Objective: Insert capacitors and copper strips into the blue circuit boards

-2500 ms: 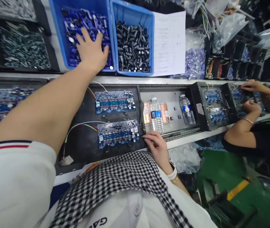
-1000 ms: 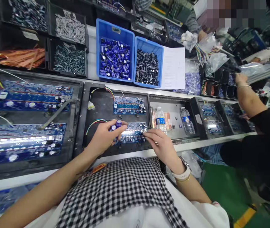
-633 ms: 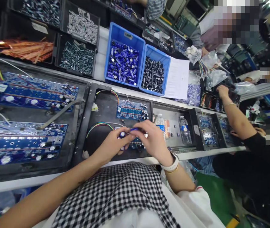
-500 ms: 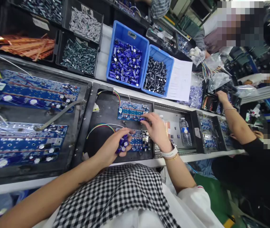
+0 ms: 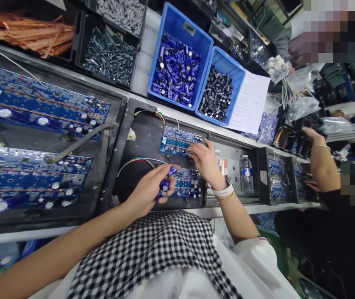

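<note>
Several blue capacitors [image 5: 164, 187] lie in my left hand [image 5: 152, 187], its fingers curled round them. One more capacitor [image 5: 173, 170] sticks out at the tips of its thumb and forefinger. My right hand [image 5: 204, 160] pinches a small blue capacitor [image 5: 188, 153] at the lower right edge of the upper blue circuit board [image 5: 177, 140]; whether its leads are in the board is hidden by the fingers. Below it, the lower circuit board [image 5: 183, 182] is partly covered by my left hand. Both boards sit in a black frame [image 5: 140, 143], with coloured wires [image 5: 138, 158] running from them.
Behind the frame stand a blue bin of blue capacitors [image 5: 151, 79] and a smaller bin of black ones [image 5: 241, 83], beside a paper sheet [image 5: 252, 99]. Larger boards [image 5: 40, 112] lie left under a metal bar [image 5: 77, 145]. A water bottle [image 5: 246, 174] and a co-worker's arm [image 5: 324, 166] are on the right.
The camera view has shifted, moving the bins up and right in the picture. In my left hand a capacitor now shows at the fingertips. My right hand stays by the upper board's lower edge.
</note>
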Motion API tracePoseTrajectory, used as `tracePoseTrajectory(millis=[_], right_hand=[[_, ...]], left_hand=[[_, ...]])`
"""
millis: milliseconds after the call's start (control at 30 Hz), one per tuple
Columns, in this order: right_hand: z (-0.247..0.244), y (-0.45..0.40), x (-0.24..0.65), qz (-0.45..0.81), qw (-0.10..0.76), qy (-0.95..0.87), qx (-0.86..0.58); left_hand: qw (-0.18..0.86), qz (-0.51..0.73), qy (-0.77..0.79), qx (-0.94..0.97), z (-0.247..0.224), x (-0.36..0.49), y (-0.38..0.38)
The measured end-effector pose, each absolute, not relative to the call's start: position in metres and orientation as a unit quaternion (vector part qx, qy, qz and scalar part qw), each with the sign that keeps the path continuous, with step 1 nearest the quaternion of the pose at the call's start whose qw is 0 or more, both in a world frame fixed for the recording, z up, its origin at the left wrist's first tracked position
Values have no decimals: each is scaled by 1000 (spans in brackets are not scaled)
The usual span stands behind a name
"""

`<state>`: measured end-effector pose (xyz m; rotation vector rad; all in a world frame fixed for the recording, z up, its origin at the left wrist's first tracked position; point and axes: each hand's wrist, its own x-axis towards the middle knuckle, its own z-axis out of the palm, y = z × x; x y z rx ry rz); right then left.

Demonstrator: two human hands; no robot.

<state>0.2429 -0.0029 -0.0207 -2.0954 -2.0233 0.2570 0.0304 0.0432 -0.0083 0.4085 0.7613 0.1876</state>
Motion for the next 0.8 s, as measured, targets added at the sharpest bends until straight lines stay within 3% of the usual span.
tracePoseTrajectory(millis=[633,800], right_hand=[[-14,5,252,98,77,-751,-649],[-11,3,252,80,22,-815,-574]], left_hand=[[898,122,393,160,-6,30,46],[897,121,396,153,-7,32,46]])
